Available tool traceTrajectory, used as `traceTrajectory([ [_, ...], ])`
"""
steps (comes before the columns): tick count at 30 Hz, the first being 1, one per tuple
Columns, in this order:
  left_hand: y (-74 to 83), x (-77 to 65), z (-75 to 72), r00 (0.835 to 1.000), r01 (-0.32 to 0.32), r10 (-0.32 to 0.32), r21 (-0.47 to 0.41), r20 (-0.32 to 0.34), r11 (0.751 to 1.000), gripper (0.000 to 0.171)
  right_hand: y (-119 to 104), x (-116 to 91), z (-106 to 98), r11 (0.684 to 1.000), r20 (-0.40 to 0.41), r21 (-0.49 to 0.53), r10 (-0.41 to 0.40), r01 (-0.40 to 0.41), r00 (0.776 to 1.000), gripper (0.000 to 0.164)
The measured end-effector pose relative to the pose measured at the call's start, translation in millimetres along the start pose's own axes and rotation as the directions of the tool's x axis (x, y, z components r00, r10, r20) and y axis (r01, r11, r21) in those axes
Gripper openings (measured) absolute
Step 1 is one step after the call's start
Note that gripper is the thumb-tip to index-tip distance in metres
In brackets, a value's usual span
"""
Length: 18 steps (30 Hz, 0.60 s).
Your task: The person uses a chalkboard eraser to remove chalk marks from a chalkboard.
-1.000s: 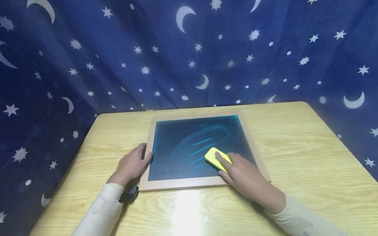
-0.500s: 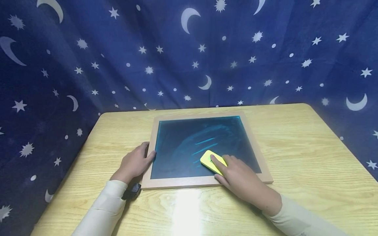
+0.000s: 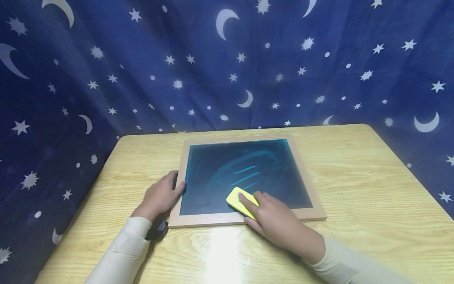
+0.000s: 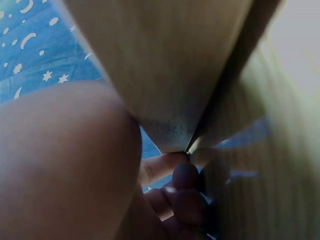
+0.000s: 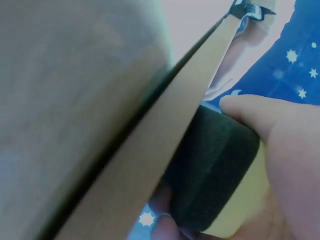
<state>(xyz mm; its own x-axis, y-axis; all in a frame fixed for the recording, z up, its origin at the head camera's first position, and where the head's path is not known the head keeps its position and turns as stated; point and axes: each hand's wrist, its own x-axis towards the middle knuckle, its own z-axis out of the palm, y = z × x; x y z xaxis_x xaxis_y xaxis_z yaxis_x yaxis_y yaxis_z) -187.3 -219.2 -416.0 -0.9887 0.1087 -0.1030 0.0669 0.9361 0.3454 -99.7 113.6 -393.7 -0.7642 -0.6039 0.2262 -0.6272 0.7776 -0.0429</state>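
Right hand (image 3: 278, 221) and left hand (image 3: 159, 197) are at a dark board (image 3: 213, 157), which lies on a wood-grain table (image 3: 361, 185) before a blue curtain (image 3: 198, 43) with moons and stars. The right hand holds a yellow eraser (image 3: 234, 197), index finger along its top, low on the board and just below some blue strokes (image 3: 244, 179). The left hand grips the left side of the wooden frame (image 3: 310, 189). Only the right wrist view shows the eraser's dark underside (image 5: 215, 160).
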Motion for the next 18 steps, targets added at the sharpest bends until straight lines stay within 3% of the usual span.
traceTrajectory([
  [12, 1.7, -0.4, -2.1, 1.000, 0.013, -0.013, 0.000, -0.005, 1.000, 0.064, 5.6, 1.4, 2.5, 0.999, -0.025, 0.051, 0.008, -0.007, 1.000, 0.058],
  [18, 0.1, 1.2, -0.8, 1.000, 0.007, -0.007, -0.003, -0.001, 1.000, 0.064, 14.3, 0.7, 3.6, 0.998, -0.037, 0.031, 0.064, -0.063, 0.997, 0.059],
])
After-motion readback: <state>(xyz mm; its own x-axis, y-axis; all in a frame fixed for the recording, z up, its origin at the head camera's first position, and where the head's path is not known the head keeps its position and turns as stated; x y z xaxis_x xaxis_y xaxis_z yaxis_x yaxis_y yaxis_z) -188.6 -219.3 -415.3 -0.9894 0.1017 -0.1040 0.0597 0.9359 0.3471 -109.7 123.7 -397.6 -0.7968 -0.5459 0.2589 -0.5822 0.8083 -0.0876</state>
